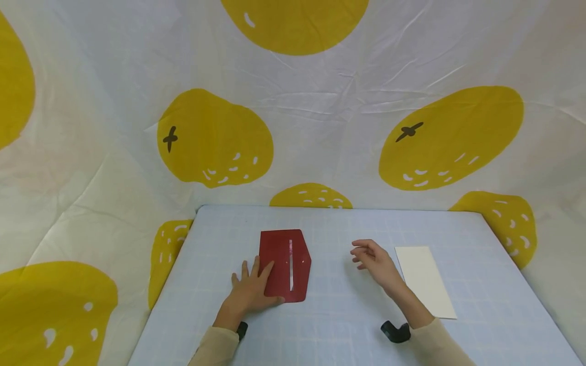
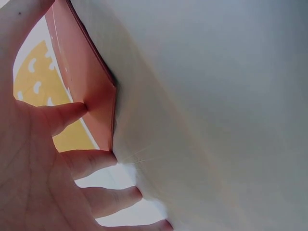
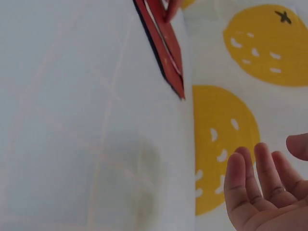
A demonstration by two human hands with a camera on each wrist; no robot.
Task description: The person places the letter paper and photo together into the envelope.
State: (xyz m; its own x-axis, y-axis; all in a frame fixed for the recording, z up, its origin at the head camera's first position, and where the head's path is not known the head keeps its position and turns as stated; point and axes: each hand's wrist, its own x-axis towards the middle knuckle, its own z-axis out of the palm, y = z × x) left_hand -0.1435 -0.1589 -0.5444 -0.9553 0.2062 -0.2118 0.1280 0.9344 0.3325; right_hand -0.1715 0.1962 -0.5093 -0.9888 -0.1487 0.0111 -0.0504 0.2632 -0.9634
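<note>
A red envelope (image 1: pixel 275 246) lies on the table left of the middle, its pointed flap to the right and a narrow pale, shiny strip (image 1: pixel 291 277) running along it. My left hand (image 1: pixel 249 294) rests with spread fingers at its lower left corner, index finger and thumb touching the red paper. In the left wrist view the envelope (image 2: pixel 84 72) shows behind that hand's thumb and index finger. To the right, my right hand (image 1: pixel 379 267) hovers over the table, fingers loosely bent and holding nothing. The right wrist view shows the same hand (image 3: pixel 269 197) with its palm bare.
A blank white card (image 1: pixel 428 284) lies on the right of the table, partly behind my right forearm. The table (image 1: pixel 220 229) has a pale checked cover. A white curtain (image 1: pixel 320 127) with yellow fruit prints stands behind and at the sides.
</note>
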